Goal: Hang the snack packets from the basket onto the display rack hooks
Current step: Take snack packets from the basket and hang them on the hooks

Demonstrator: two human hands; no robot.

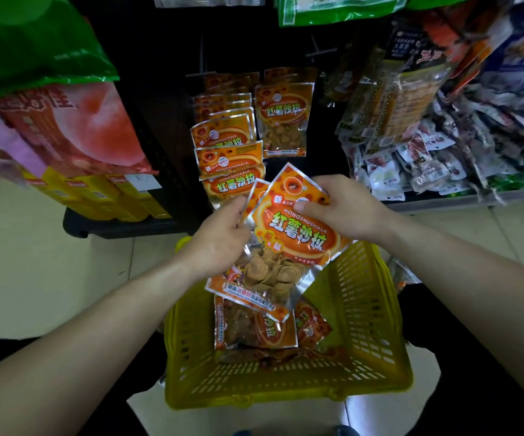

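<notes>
The black display rack (166, 105) stands ahead, the yellow basket (364, 309) below it with packets inside. My left hand (219, 237) pinches the rear packet (256, 196), my right hand (345, 209) clamps the front packet (292, 228); I should aim its top hole (292, 186) squarely at a hook (202, 58)

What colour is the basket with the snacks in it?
Yellow. The basket shows clearly in the head view.
</notes>
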